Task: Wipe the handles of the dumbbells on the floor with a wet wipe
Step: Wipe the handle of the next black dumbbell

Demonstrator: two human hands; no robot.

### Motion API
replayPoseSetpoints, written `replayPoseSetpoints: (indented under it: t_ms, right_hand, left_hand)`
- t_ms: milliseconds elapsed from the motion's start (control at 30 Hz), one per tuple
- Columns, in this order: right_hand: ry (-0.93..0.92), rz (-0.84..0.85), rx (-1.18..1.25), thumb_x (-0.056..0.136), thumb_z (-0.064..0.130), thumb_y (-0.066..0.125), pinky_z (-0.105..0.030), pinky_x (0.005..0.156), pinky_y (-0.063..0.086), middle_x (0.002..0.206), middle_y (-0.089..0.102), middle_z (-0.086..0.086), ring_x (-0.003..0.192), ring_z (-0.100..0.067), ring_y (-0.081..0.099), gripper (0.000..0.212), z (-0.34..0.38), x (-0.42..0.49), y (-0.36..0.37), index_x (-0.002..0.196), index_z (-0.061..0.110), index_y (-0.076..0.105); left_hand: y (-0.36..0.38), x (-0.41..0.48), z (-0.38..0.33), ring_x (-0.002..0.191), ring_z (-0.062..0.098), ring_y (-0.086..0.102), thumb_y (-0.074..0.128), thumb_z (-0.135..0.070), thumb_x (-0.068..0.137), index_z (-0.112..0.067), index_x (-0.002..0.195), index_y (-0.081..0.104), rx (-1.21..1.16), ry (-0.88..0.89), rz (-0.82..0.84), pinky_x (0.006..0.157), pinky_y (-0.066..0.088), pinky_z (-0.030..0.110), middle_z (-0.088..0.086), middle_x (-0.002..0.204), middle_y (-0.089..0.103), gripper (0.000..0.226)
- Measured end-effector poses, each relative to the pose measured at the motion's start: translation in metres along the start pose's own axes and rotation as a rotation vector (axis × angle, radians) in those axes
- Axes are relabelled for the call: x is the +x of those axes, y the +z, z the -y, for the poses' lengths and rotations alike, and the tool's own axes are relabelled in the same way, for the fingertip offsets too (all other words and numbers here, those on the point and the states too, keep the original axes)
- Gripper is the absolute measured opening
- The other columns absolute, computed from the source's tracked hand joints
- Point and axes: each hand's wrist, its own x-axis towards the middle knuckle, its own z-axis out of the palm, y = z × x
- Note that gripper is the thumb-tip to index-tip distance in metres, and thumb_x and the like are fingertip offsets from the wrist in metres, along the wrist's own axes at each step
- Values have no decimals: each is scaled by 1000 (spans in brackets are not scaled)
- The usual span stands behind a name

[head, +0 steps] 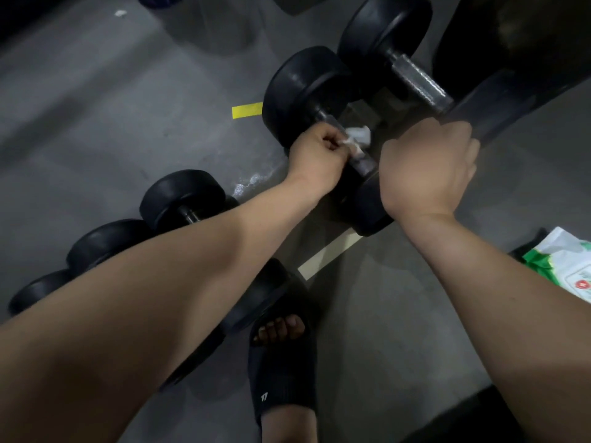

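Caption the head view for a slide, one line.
Gym cleanup: left hand pinches a wet wipe against a black dumbbell handle on the floor, right hand alongside.

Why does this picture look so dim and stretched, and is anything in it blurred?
Head view: light is dim and flat, so the dumbbell heads show little detail; the wide lens swells the forearms near the bottom edge; the left hand and wet wipe look soft; a pale sheen glints on the floor.
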Motion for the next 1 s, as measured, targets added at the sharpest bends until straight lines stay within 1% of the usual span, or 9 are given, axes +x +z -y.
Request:
replayPoseSetpoints:
  t_ms: [100,167,300,500,567,633,800,900,1000]
  right_hand:
    - [1,-1,-3,83,40,47,-39,93,36,109,48,-3,105,-27,45,22,0,0,0,88,21,59]
    - [-4,4,-8,84,40,47,-39,94,36,110,48,-3,106,-27,45,22,0,0,-1,88,22,59]
    - [-10,10,14,87,37,44,-39,94,36,108,47,-2,104,-26,44,22,0,0,-2,88,21,58]
    - [3,4,36,88,33,41,-41,95,37,106,46,-1,103,-25,44,22,-1,0,-1,86,21,59]
    - [2,12,37,88,33,42,-40,96,36,104,43,2,102,-24,43,19,0,0,-1,85,22,57]
    - [3,16,32,88,33,42,-39,96,36,103,41,3,102,-24,43,18,-1,0,-1,85,23,56]
    - [-1,5,29,88,33,42,-40,95,37,104,44,2,102,-23,43,18,-1,0,0,85,23,57]
    - [5,-2,33,87,34,41,-42,94,39,106,48,-1,102,-24,44,20,-1,0,1,84,22,58]
    - [4,-7,35,86,34,41,-42,93,39,106,49,-1,102,-24,45,21,-1,0,1,85,21,59]
  left_hand:
    - [-1,-1,2,73,11,63,76,-12,86,-25,83,60,1,21,-32,77,55,28,-5,77,65,21]
    - [4,-7,8,81,12,68,74,-8,87,-33,80,60,54,94,108,84,57,32,-8,80,68,29]
    - [2,-8,8,83,1,65,73,-4,87,-33,81,63,129,154,239,86,54,22,-16,82,67,31]
    - [-16,6,23,80,11,69,70,-10,87,-28,78,64,7,-85,-77,81,60,32,-7,83,72,21]
    - [-9,1,21,75,9,66,69,-9,89,-24,81,63,-39,-102,-62,74,56,25,-6,79,69,18]
    - [3,-7,18,74,11,64,70,-13,88,-23,82,62,-95,-125,-54,69,52,25,-4,77,67,15]
    - [12,-10,16,91,27,72,77,-16,85,-20,84,64,-359,-275,-31,82,61,40,6,86,73,14]
    - [14,-11,14,81,21,71,67,-6,89,-21,75,63,-306,-320,18,69,58,33,1,77,73,22]
    - [14,-16,7,50,6,61,66,-1,91,-20,68,61,-192,-341,190,46,44,19,-9,50,64,30]
